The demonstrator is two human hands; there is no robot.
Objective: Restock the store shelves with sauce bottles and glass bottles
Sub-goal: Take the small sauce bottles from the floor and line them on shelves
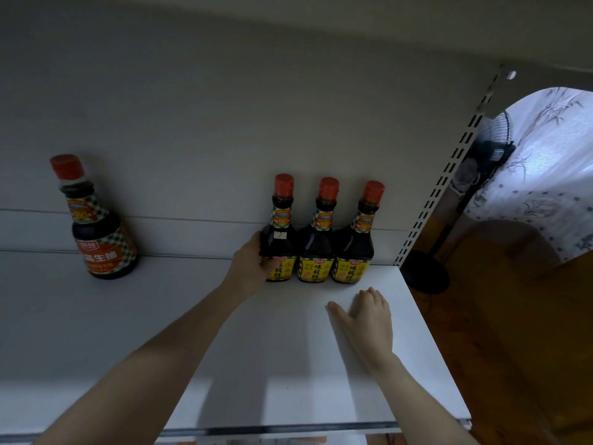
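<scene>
Head view: left hand (pixel 251 265) grips leftmost soy sauce bottle (pixel 279 240), fingers hidden behind it; right hand (pixel 365 319) flat on shelf (pixel 288 364).

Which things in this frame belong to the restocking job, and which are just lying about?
Job: left hand gripping the left yellow-label sauce bottle; middle yellow-label bottle; right yellow-label bottle; red-label sauce bottle standing apart at left; white shelf; right hand resting on it.
Lying about: standing fan; patterned curtain.
</scene>
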